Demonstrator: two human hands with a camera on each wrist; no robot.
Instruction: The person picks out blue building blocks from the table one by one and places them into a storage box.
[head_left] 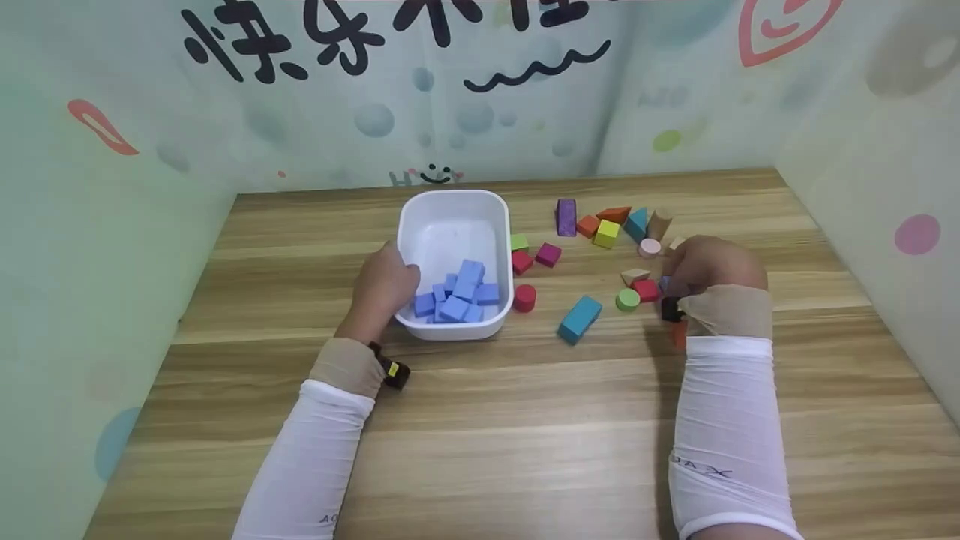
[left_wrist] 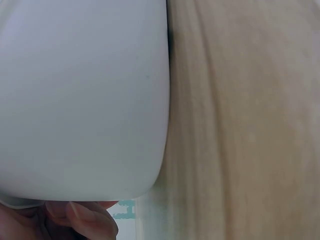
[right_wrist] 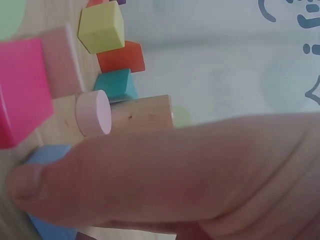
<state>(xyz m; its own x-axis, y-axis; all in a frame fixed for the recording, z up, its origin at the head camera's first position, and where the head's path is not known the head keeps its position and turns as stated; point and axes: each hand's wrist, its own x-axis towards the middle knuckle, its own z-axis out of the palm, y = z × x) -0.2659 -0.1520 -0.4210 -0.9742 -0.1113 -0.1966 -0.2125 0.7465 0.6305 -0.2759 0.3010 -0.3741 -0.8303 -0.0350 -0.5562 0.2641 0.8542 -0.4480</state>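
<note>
My left hand (head_left: 385, 281) grips the left rim of a white plastic tub (head_left: 453, 196), with the thumb over the edge. In the left wrist view the tub's outer wall (left_wrist: 85, 100) fills much of the picture, with fingers (left_wrist: 92, 220) curled by its rim. Several light-blue blocks (head_left: 469, 277) lie heaped at the tub's near end. At the right of the table, my right hand (head_left: 716, 266) pinches another blue block (right_wrist: 50, 155). The thumb lies across that block in the right wrist view; the other fingers are mostly hidden there.
Around the right hand lie a red block (head_left: 645, 290), a green cylinder (head_left: 628, 300) and a pale pink cylinder (head_left: 649, 247). A teal block (head_left: 580, 320) and a red cylinder (head_left: 524, 298) sit nearer the tub. Behind stand a purple block (head_left: 566, 217) and a yellow cube (head_left: 606, 233).
</note>
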